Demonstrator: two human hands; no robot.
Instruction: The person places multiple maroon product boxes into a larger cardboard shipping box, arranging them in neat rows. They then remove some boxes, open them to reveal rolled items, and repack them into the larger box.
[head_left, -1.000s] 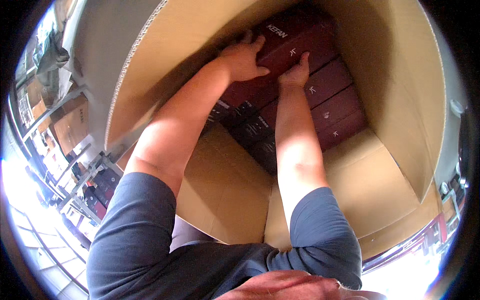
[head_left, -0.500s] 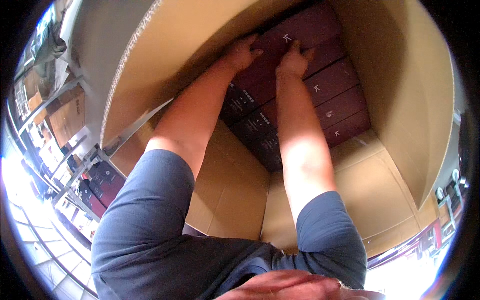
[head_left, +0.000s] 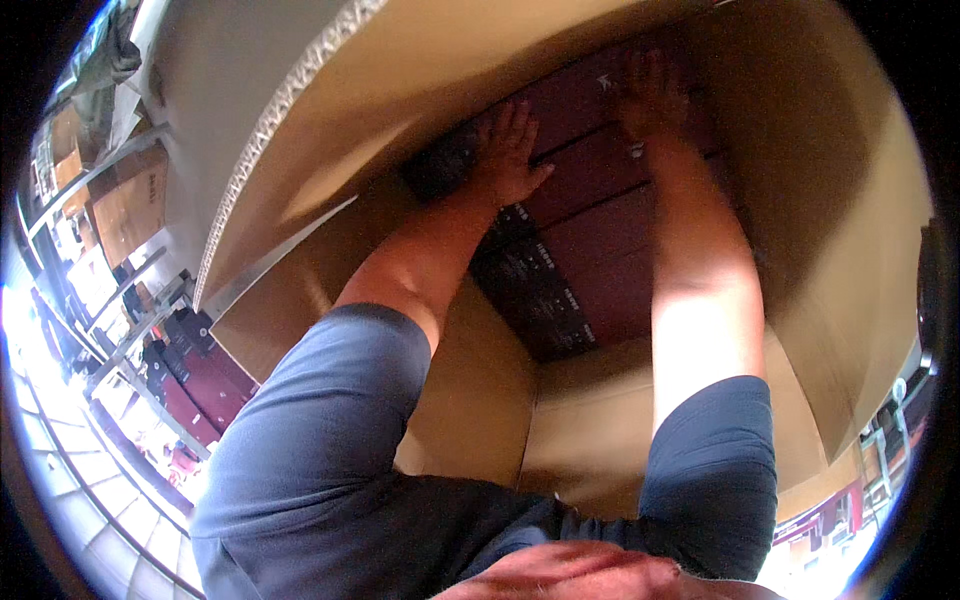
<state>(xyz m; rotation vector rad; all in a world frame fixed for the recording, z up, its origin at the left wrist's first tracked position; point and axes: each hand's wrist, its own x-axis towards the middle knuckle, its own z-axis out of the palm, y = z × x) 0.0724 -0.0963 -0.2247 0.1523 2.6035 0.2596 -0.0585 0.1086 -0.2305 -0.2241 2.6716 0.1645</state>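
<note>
Inside a large open cardboard carton (head_left: 480,400), several dark maroon boxes (head_left: 590,225) lie side by side in a row, their black printed ends toward the left wall. My left hand (head_left: 510,155) rests with fingers spread on the left part of the farthest maroon box (head_left: 560,110). My right hand (head_left: 652,98) lies flat, fingers apart, on the right part of that row's far end, close to the carton's right wall. Neither hand grasps anything. Both forearms reach down into the carton and cover parts of the boxes.
The carton's tall walls surround both arms, with a raised flap edge (head_left: 265,140) at the left. Outside to the left stands a metal shelf rack (head_left: 100,175) with brown cartons and more maroon boxes (head_left: 190,395). Further shelving (head_left: 880,460) shows at the lower right.
Both hands have opened out from bent fingers to flat palms. The right hand has moved right, and the left hand slightly nearer. The farthest box now lies in line with the others.
</note>
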